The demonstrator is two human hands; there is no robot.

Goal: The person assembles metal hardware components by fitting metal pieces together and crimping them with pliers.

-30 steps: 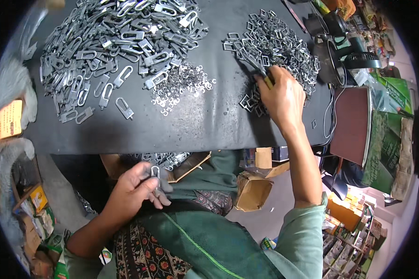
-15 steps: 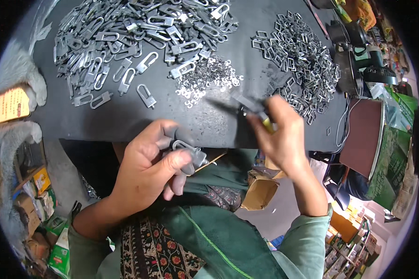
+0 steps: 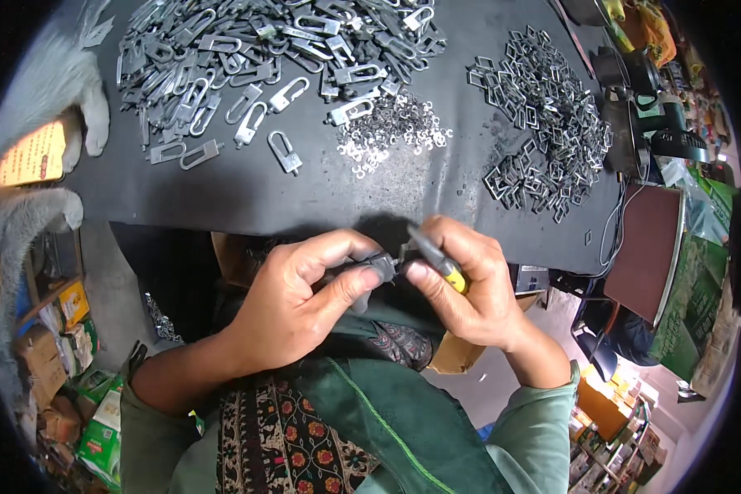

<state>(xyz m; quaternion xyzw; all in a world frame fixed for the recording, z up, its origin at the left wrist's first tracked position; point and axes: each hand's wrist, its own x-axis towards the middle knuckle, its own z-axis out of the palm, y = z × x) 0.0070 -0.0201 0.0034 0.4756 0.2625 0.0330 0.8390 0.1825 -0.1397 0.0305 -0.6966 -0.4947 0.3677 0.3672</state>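
Note:
My left hand (image 3: 305,300) pinches a small grey metal part (image 3: 379,265) between thumb and fingers, just below the front edge of the black table (image 3: 288,193). My right hand (image 3: 465,284) grips a slim tool with a yellow handle (image 3: 440,262) and also holds a small metal piece at its fingertips. The two hands meet, tool tip and piece touching the grey part. Both hands hover over my lap.
A large heap of grey padlock-shaped parts (image 3: 255,58) covers the table's far left. Small shiny rings (image 3: 391,132) lie mid-table. A pile of square metal frames (image 3: 543,123) lies at right. A brown board (image 3: 646,247) and cardboard boxes (image 3: 461,354) stand nearby.
My right hand came back from the square-frame pile to my lap with the tool. My left hand rose with the grey part, and the two hands now meet.

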